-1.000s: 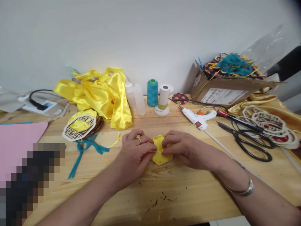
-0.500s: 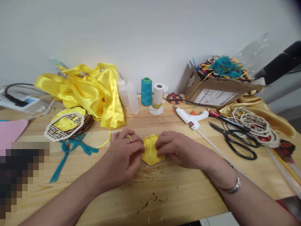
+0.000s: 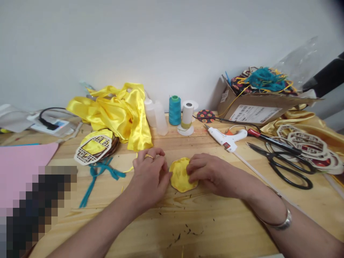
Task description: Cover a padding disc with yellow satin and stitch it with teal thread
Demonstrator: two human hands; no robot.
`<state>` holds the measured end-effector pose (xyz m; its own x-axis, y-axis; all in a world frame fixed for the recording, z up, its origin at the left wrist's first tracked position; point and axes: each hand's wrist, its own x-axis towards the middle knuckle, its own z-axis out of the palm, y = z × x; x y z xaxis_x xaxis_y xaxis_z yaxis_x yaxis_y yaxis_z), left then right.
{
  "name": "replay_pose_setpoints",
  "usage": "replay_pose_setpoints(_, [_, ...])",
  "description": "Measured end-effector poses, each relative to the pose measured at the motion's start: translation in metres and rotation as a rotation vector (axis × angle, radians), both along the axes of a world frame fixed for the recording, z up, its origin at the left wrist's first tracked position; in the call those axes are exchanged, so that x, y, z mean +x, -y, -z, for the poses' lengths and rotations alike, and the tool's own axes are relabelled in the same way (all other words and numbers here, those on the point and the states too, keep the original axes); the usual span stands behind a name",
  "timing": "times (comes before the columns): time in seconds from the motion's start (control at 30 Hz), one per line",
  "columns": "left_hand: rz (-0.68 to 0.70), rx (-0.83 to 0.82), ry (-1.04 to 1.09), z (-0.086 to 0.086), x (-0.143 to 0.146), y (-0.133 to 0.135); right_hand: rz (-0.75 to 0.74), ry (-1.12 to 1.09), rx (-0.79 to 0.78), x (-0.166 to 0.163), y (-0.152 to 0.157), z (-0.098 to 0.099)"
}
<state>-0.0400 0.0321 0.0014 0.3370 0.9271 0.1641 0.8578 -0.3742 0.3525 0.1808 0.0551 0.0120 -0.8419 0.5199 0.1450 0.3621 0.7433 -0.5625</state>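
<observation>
A small yellow satin-covered patch (image 3: 182, 175), roundish with a wavy edge, lies on the wooden table between my hands. My left hand (image 3: 150, 175), with a gold ring, is curled at the patch's left edge, thumb and fingertips against the rim. On the right side, my right hand (image 3: 208, 173) pinches the patch, fingers over its top; the thumb is mostly hidden. To the left sits a stack of yellow patches with a cut-out wooden frame (image 3: 92, 152) on top, beside teal ribbon strips (image 3: 100, 170).
A white glue gun (image 3: 227, 139) and black scissors (image 3: 282, 161) lie right. Yellow satin cloth (image 3: 120, 111), bottles (image 3: 161, 120), a teal thread cone (image 3: 175, 111) and a white spool (image 3: 187, 113) stand behind. A cardboard box (image 3: 268, 104) holds scraps. Pink sheet (image 3: 24, 161) lies left.
The view has swung left, so everything sits farther right in the picture. My left fingertips overlap the patch's edge slightly less. My right hand keeps its place on the patch.
</observation>
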Motion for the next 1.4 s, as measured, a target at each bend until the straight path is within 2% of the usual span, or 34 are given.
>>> replay_pose_setpoints(0.17, [-0.013, 0.033, 0.012, -0.001, 0.001, 0.0, -0.001, 0.003, 0.009, 0.0, 0.0, -0.001])
replay_pose_setpoints(0.33, [0.108, 0.07, 0.057, -0.003, 0.003, 0.002, 0.064, -0.088, 0.053, 0.002, -0.002, 0.002])
replay_pose_setpoints(0.47, [0.155, 0.106, 0.069, 0.0, 0.003, 0.004, 0.143, -0.094, 0.103, 0.002, -0.003, 0.004])
replay_pose_setpoints(0.9, [0.222, 0.095, 0.022, 0.002, 0.002, 0.004, 0.143, -0.058, 0.163, 0.002, -0.006, 0.012])
replay_pose_setpoints(1.2, [0.161, 0.13, 0.046, 0.004, -0.002, 0.0, 0.17, -0.058, 0.172, 0.005, -0.005, 0.009])
replay_pose_setpoints(1.4, [-0.008, 0.299, 0.142, -0.005, -0.006, -0.003, 0.351, -0.248, 0.252, 0.01, -0.011, 0.012])
